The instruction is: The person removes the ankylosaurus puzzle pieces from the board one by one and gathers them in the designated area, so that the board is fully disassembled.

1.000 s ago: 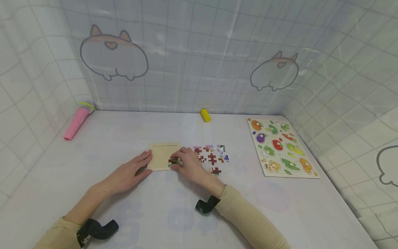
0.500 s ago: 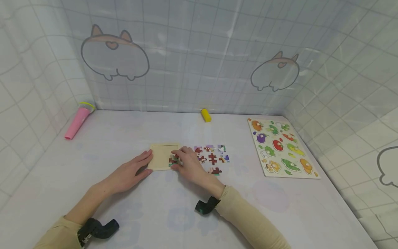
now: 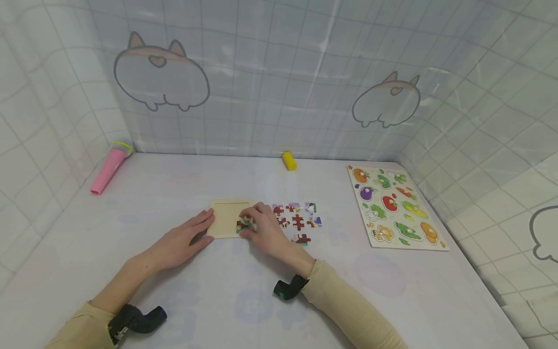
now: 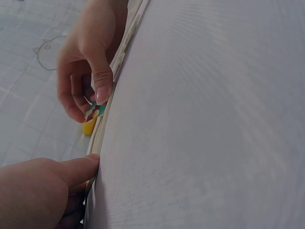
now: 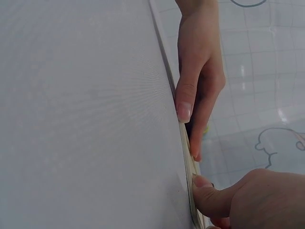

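A square wooden puzzle frame lies flat on the table. My left hand rests against its left edge with straight fingers, thumb at the near corner. My right hand bends over the frame's near right corner and pinches a red-and-green puzzle piece there. In the left wrist view my right hand curls its fingers round the puzzle piece at the frame's rim. In the right wrist view my left hand's fingertips touch the frame's edge.
Several loose puzzle pieces lie just right of the frame. A vegetable peg board sits at the far right. A pink toy microphone leans at the back left wall, and a small yellow object lies at the back.
My right hand's fingers have shifted slightly on the piece at the frame's near right corner. My left hand has stayed in place.
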A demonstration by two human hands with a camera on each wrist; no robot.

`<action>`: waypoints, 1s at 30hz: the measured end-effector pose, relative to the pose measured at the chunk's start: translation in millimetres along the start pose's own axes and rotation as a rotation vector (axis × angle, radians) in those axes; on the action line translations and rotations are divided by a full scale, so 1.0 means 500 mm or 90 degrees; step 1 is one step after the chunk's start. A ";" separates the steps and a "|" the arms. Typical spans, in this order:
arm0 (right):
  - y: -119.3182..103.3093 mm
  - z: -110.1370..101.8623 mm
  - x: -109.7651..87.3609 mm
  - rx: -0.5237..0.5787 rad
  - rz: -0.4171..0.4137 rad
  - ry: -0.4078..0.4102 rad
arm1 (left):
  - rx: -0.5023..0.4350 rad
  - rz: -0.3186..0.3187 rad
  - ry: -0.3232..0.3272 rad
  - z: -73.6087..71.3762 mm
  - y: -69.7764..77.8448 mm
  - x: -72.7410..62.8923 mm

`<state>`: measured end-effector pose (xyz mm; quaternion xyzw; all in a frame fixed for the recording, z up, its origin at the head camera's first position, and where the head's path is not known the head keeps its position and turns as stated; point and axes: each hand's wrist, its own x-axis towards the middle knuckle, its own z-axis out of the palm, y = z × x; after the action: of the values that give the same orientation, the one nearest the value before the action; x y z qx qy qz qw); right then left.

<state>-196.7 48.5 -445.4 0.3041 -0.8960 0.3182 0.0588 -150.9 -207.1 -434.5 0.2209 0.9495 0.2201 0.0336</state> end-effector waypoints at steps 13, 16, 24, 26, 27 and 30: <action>-0.007 -0.004 -0.001 0.016 -0.009 -0.023 | 0.000 0.000 -0.006 -0.003 0.002 -0.001; -0.010 -0.003 0.000 0.023 -0.011 -0.030 | -0.001 -0.002 -0.007 -0.005 0.003 -0.003; -0.019 -0.003 0.006 0.030 -0.009 -0.043 | -0.004 -0.005 -0.004 -0.012 0.002 -0.006; -0.019 -0.001 0.006 0.039 -0.004 -0.046 | -0.006 -0.008 -0.005 -0.009 0.000 -0.007; -0.020 -0.001 0.006 0.044 -0.001 -0.046 | -0.007 -0.008 -0.005 -0.006 -0.001 -0.008; -0.019 -0.009 0.003 0.091 0.021 -0.041 | -0.012 -0.006 -0.006 0.001 -0.004 -0.008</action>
<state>-192.6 44.7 -436.1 0.3030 -0.8772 0.3725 0.0026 -147.9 -210.2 -435.7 0.2168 0.9483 0.2279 0.0416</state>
